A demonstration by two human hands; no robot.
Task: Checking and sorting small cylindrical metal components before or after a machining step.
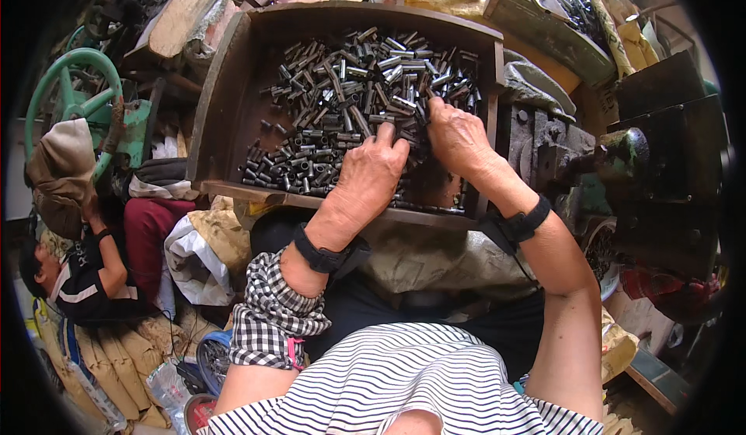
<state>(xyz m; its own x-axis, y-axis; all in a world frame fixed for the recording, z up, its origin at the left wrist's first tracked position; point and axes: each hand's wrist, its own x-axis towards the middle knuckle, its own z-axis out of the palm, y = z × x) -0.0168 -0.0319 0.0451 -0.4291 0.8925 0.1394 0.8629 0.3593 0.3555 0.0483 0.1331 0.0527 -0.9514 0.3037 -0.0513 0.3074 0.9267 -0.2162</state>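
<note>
Steel-grey short metal tubes (353, 97), dull and oily, lie heaped in a shallow dark wooden tray (221, 101) that fills the upper middle of the frame, the heap thick toward the tray's upper right and thinning to scattered pieces at its lower left. Both hands rest in the pile's lower right part. The left hand (369, 174) lies palm down with its fingers curled onto the tubes just above the tray's near rim; whether it has pinched any piece I cannot tell, since the fingertips are buried. The right hand (458, 139) sits just beside it, slightly higher in the frame, its fingertips dug into the heap at the denser part, and its grip is likewise hidden. The tubes point every way, with no common long axis, and most of the heap lies up and to the left of both hands, nearer the left hand. Each wrist carries a black strap, and the left forearm wears a checked black-and-white sleeve (272, 310). At the right edge stands a dark iron machine (660, 171); at the upper left a green handwheel (70, 97), and below it another person crouches (85, 272).
</note>
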